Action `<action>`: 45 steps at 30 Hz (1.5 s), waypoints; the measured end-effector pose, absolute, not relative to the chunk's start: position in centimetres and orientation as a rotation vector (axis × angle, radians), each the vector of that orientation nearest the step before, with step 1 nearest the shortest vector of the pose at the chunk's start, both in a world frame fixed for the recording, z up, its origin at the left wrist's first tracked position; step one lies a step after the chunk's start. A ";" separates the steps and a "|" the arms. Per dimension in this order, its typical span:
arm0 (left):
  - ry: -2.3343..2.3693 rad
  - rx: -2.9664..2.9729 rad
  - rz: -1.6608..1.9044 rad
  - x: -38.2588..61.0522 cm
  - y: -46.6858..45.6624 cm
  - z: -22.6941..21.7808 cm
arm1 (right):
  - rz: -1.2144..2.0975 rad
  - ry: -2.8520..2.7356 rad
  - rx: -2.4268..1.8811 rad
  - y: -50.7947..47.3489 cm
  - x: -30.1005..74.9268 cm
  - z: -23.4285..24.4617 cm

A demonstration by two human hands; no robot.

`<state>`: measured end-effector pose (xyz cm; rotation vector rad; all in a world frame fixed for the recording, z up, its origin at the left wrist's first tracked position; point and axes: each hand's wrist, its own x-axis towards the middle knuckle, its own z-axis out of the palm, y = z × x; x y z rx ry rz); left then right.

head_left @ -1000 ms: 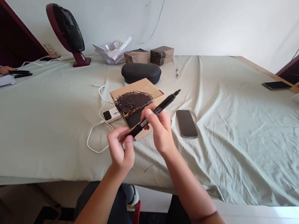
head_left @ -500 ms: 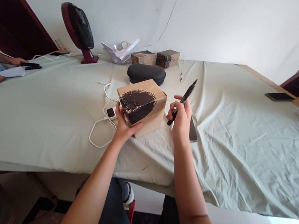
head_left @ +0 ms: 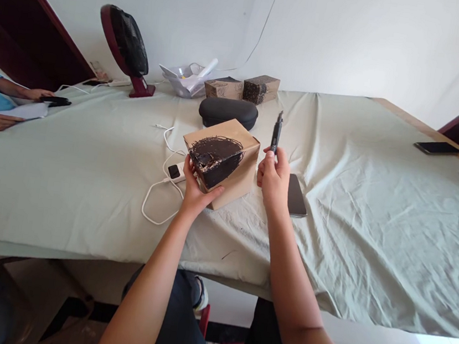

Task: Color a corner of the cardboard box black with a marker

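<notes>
Tablecloth point(head_left: 376, 201) — box point(head_left: 230, 166) edge, marker point(head_left: 276, 133) apart

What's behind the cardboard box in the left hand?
Behind the cardboard box is a black case, its lower edge partly covered by the box's corner. The box also hides tablecloth close behind it; anything there is unseen.

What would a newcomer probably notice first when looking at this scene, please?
Probably the cardboard box near the middle, with a big black scribbled patch spreading over one of its edges, held at its left side by the left hand. Next, just right of it, the right hand holds up a black marker. Behind, toward the left by the wall, a dark red fan stands out.
</notes>
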<state>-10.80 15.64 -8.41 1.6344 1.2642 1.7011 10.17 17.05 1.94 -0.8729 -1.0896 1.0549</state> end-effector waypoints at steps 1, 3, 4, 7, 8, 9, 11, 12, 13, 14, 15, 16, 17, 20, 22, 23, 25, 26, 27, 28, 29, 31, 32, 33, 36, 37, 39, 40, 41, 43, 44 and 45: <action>1.278 1.652 1.707 -10.9 15.7 -8.4 | 1.061 -1.082 -0.869 17.0 10.2 2.0; 1.342 1.750 1.799 -11.0 15.4 -8.1 | 1.094 -1.058 -0.829 16.8 10.1 2.4; 1.380 1.838 1.896 -10.9 15.0 -7.8 | 1.119 -1.043 -0.791 16.6 10.0 2.7; 1.401 2.181 2.222 -9.8 12.8 -6.3 | 1.200 -0.993 -0.653 15.3 9.1 3.8; 1.368 2.279 2.233 -9.1 11.9 -5.8 | 1.224 -0.982 -0.608 14.6 8.7 4.3; 1.346 2.330 2.149 -8.2 10.8 -5.4 | 1.246 -0.977 -0.569 13.9 8.2 4.7; 1.237 2.283 1.882 -6.5 9.1 -4.8 | 1.275 -0.979 -0.519 12.4 7.1 5.4; 1.205 2.203 1.849 -5.7 8.4 -4.6 | 1.283 -0.975 -0.506 11.7 6.6 5.6; 1.188 2.115 1.850 -5.1 7.9 -4.5 | 1.292 -0.970 -0.501 11.2 6.1 5.8; 1.196 2.005 1.878 -4.7 7.6 -4.4 | 1.306 -0.963 -0.499 10.8 5.6 5.8; 1.217 1.895 1.918 -4.5 7.4 -4.4 | 1.326 -0.954 -0.499 10.4 5.2 5.8; 1.242 1.801 1.932 -4.5 7.3 -4.2 | 1.347 -0.944 -0.496 10.2 4.8 5.6; 1.269 1.727 1.921 -4.6 7.4 -4.1 | 1.366 -0.935 -0.492 10.1 4.4 5.5; 1.281 1.612 1.853 -5.2 7.6 -3.3 | 1.374 -0.932 -0.456 10.3 3.7 5.0; 1.228 1.527 1.867 -5.5 7.8 -2.7 | 1.301 -0.959 -0.452 10.6 4.0 4.9; 1.201 1.463 1.893 -5.6 7.8 -2.4 | 1.243 -0.983 -0.473 10.9 4.6 5.0; 1.185 1.318 1.946 -5.9 8.0 -1.8 | 1.111 -1.066 -0.563 11.5 6.2 5.4; 1.203 1.248 1.967 -6.0 8.0 -1.5 | 1.052 -1.136 -0.620 11.8 7.2 5.6; 1.235 1.186 1.979 -6.2 8.0 -1.3 | 0.996 -1.225 -0.674 12.1 8.1 5.8; 1.271 1.142 1.983 -6.3 8.0 -1.0 | 0.932 -1.325 -0.724 12.3 9.0 6.0; 1.306 1.115 1.985 -6.4 7.9 -0.8 | 0.859 -1.427 -0.762 12.5 9.8 6.1; 1.361 1.109 1.974 -6.4 7.7 -0.5 | 0.695 -1.598 -0.813 12.8 10.7 6.1; 1.374 1.121 1.965 -6.4 7.6 -0.4 | 0.617 -1.660 -0.830 13.0 10.8 6.0; 1.375 1.141 1.945 -6.4 7.5 -0.3 | 0.549 -1.708 -0.843 13.1 10.9 5.8; 1.346 1.177 1.904 -6.2 7.4 -0.1 | 0.418 -1.810 -0.891 13.5 10.6 5.3; 1.338 1.173 1.900 -6.1 7.4 0.0 | 0.394 -1.833 -0.906 13.6 10.5 5.2; 1.320 1.155 1.902 -6.0 7.5 0.1 | 0.366 -1.854 -0.923 13.6 10.5 5.2; 1.309 1.149 1.909 -5.9 7.5 0.1 | 0.358 -1.856 -0.928 13.6 10.5 5.2; 1.298 1.143 1.917 -5.9 7.6 0.2 | 0.350 -1.858 -0.932 13.6 10.5 5.2; 1.288 1.142 1.930 -5.9 7.7 0.1 | 0.337 -1.873 -0.942 13.6 10.5 5.2; 1.289 1.150 1.927 -6.0 7.7 0.0 | 0.328 -1.886 -0.947 13.6 10.5 5.2; 1.297 1.165 1.917 -6.1 7.7 -0.2 | 0.316 -1.899 -0.951 13.7 10.5 5.2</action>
